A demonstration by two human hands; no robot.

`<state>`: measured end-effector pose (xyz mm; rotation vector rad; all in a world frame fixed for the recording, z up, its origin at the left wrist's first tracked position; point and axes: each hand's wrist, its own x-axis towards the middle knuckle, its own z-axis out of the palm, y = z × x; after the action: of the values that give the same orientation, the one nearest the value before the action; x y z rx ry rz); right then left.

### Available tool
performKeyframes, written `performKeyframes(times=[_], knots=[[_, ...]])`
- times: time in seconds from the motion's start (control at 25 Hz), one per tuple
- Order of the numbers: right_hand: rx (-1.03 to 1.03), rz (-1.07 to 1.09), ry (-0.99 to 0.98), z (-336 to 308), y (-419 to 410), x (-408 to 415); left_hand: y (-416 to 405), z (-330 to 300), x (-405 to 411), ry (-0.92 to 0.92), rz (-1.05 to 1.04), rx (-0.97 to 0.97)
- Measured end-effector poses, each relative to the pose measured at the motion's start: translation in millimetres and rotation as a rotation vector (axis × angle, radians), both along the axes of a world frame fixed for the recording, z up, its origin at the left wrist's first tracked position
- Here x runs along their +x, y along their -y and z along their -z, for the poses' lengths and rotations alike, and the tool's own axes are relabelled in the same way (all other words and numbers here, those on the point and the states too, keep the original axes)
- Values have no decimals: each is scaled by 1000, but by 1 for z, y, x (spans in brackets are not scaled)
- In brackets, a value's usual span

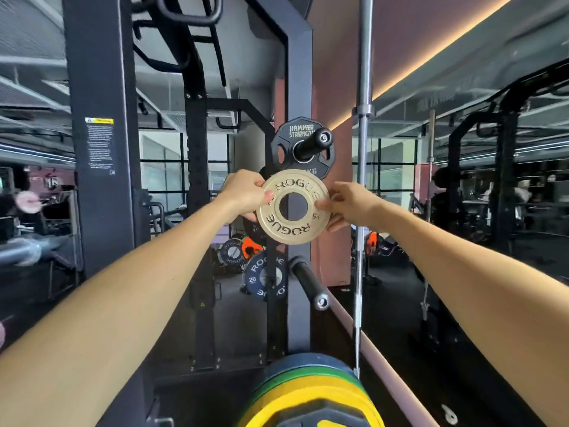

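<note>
Both arms are reaching forward at full stretch. The hands are holding one beige plate (289, 231), lettered ROGUE twice round its face, at mid-scene.

Left hand (243, 192): it is pinching the plate's left rim. The thumb (268, 196) is pressing on the near face and the fingers are curling behind the far face, mostly hidden.

Right hand (351, 204): it is pinching the right rim in the same way. The thumb (323, 204) is lying on the near face and the fingertips (335, 224) are showing below it from behind the disc.

Plate position: it is sitting between the two hands, upright and face-on to the camera, tilted slightly anticlockwise. The centre hole is showing the rack upright (300, 87) through it. I cannot tell whether the plate is touching the upright.

Surroundings:
- A black plate (300, 130) marked Hammer Strength is hanging on the upper peg (312, 143), just above the beige plate and overlapping its top edge in view.
- A lower peg (308, 280) is jutting out bare below the beige plate.
- A steel barbell (365, 87) is standing upright just right of the rack.
- A blue plate (261, 277) marked 20 is standing farther back, low and left of the lower peg.
- Stacked plates (308, 396) in blue, green and yellow are sitting nearest the camera at bottom centre.
</note>
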<state>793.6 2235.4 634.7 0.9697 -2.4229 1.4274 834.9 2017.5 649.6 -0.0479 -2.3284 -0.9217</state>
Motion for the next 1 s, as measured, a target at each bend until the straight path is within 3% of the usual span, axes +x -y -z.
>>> performKeyframes(times=[0.6,1.0], knots=[[-78,-46,-169,-114,-64,-80,-74,-110,-53,-226,-76,-24],[-150,4,-177,-118,-34,-165,-54,-115,-133,-260,-171,-43]])
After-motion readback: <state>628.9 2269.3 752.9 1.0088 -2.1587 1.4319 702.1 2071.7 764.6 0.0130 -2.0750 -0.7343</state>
